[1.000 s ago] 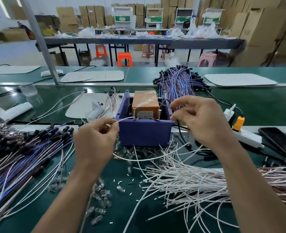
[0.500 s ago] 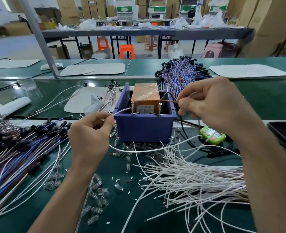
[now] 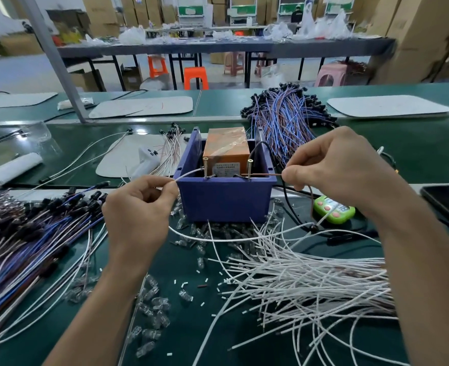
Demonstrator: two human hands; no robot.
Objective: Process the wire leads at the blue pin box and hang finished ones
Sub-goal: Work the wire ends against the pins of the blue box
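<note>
The person is working at the blue pin box [image 3: 224, 199], which is standing on the green worktop [image 3: 416, 146] between the two hands. The left hand [image 3: 139, 210] is pinching the white lead [image 3: 189, 173] between thumb and forefinger and is feeding its tip up to the left pin [image 3: 205, 167] on the front rim. The right hand [image 3: 342, 170] is pinching the brown lead [image 3: 264, 175] and is laying its bare end against the right pin [image 3: 249, 167].

A second ago the right hand was hovering over the box's right corner with no wire end showing at its pin. Since then it has drawn back to the right and stretched the brown end level across to the pin. The left hand has barely moved. So both ends are now meeting their pins together, which suggests the processing step itself is under way rather than the set-up.

Below the hands, the white and brown strands are sagging to a dark joint, so they are probably one lead. Hanging is not yet begun, and no hanging place is plainly showing. More white leads [image 3: 310, 281] are lying in a pile in front of the box, waiting.
</note>
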